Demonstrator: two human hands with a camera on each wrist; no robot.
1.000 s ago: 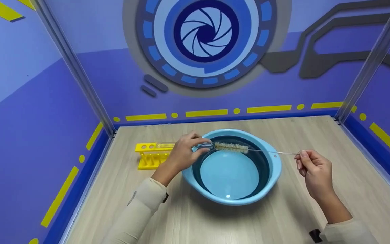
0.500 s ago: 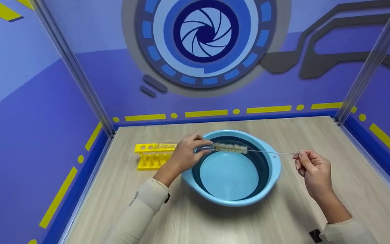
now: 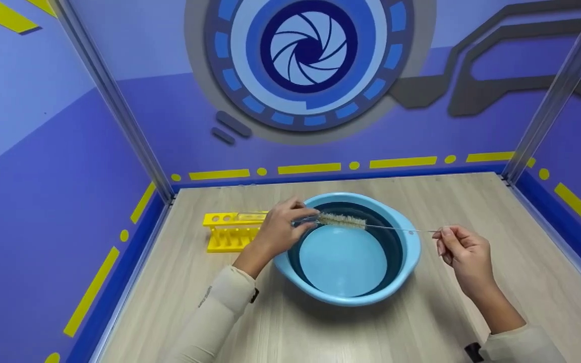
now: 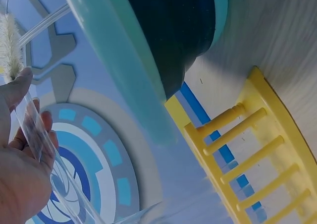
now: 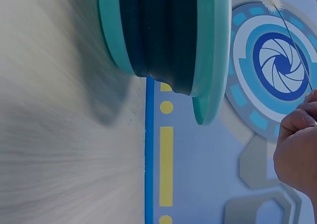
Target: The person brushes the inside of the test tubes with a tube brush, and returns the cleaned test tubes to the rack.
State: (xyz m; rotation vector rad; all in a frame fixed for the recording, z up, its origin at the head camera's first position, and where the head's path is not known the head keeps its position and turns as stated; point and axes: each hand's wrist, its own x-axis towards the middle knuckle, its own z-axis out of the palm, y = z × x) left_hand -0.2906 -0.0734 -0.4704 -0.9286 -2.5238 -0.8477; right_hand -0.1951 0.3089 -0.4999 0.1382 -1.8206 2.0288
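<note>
My left hand (image 3: 283,227) holds a clear glass test tube (image 4: 69,187) sideways over the left rim of the basin, thumb and fingers near its mouth. Left of that hand, clear glass overlaps the yellow rack in the head view. A test tube brush (image 3: 342,221) with pale bristles lies in line with the tube, its tip at the mouth and partly hidden by the fingers. Most of the bristles show outside the glass. My right hand (image 3: 464,257) pinches the far end of the brush's thin wire handle, right of the basin.
The light blue basin (image 3: 348,301) with a dark inner wall stands mid-table under the brush. A yellow test tube rack (image 3: 230,241) with pegs stands to its left, partly behind the left hand. Printed blue panels (image 3: 139,116) close off the back and sides of the wooden table (image 3: 315,335).
The right hand has moved slightly left, and the brush with it, so a little less of the bristles shows outside the tube. The left hand keeps its hold; basin and rack stay put.
</note>
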